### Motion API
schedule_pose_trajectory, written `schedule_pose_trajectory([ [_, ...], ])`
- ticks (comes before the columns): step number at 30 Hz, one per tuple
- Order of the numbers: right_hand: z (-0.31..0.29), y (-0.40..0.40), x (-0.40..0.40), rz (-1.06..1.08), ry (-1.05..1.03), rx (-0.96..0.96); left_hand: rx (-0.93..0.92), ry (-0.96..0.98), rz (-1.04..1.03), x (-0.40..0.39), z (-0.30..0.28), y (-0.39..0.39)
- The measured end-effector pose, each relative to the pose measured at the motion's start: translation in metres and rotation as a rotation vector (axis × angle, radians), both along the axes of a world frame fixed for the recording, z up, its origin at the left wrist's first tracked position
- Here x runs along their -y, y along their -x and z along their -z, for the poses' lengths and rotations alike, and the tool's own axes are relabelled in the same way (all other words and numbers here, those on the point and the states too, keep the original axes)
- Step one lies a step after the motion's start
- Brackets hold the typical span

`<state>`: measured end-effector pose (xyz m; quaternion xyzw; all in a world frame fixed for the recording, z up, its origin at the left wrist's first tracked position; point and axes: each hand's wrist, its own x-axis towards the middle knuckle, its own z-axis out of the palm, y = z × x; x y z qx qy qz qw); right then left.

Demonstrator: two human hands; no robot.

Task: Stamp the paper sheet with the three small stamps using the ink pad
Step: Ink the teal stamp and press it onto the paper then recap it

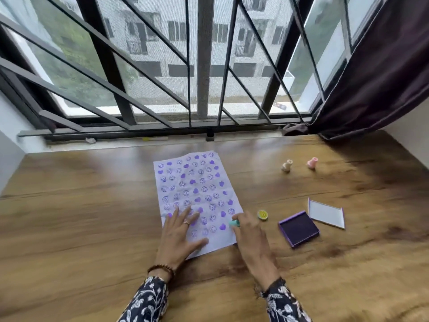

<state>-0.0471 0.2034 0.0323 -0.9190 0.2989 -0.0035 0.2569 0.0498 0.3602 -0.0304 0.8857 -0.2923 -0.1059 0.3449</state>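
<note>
The paper sheet (192, 182) lies on the wooden table, covered with purple hearts and smiley prints. My left hand (180, 238) rests flat on its lower part, fingers spread. My right hand (251, 238) holds a small teal stamp (234, 223) at the sheet's lower right edge. A yellow stamp (262, 215) lies on its side just right of the sheet. The open purple ink pad (299, 228) sits further right, with its white lid (326, 213) beside it. A beige stamp (287, 165) and a pink stamp (312, 162) stand at the back right.
The wooden table (81, 217) runs up to a barred window (204, 66) with a sill (151, 139) holding small bits. A dark purple curtain (376, 77) hangs at the right, touching the table's far corner.
</note>
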Motion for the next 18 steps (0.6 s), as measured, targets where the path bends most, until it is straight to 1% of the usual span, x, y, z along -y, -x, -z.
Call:
schedule_pose_trajectory([
  [4, 0.009, 0.001, -0.002, -0.003, 0.072, 0.015, 0.016, 0.010, 0.006, -0.001, 0.002, 0.000],
  [8, 0.014, -0.005, 0.003, -0.049, 0.091, 0.055, 0.018, 0.002, 0.013, -0.001, 0.004, 0.001],
  [13, 0.009, -0.025, 0.019, -0.200, 0.152, -0.160, 0.004, -0.010, 0.020, -0.002, 0.003, 0.002],
  [16, 0.003, -0.029, 0.019, -0.265, 0.181, -0.198, -0.009, -0.015, 0.021, -0.002, -0.001, 0.002],
  [17, 0.000, -0.028, 0.020, -0.287, 0.172, -0.199, -0.013, -0.037, 0.024, -0.001, -0.002, 0.002],
  [18, -0.004, -0.026, 0.022, -0.279, 0.120, -0.177, -0.019, -0.072, 0.028, -0.001, -0.004, 0.002],
])
